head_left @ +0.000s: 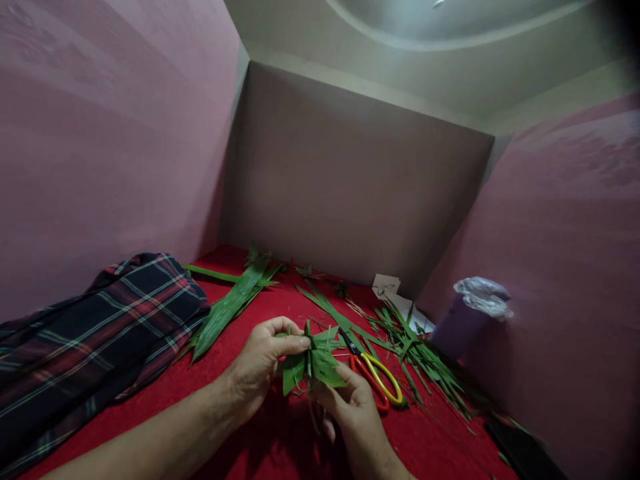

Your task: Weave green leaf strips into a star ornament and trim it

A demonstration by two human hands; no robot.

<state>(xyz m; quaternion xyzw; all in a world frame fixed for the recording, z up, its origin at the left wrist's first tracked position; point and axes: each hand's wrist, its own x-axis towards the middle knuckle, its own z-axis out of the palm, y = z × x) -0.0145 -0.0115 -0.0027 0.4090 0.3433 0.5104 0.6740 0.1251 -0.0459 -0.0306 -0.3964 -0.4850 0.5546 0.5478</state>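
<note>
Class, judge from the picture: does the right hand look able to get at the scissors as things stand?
Probably yes: the scissors lie just beside the right hand with nothing over their handles, though that hand seems busy at the leaves.

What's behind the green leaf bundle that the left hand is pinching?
Red cloth shows past the edges of the leaf bundle, with scissors just to its right. The left hand pinches it; whatever lies directly behind, including any fingertips, is covered.
</note>
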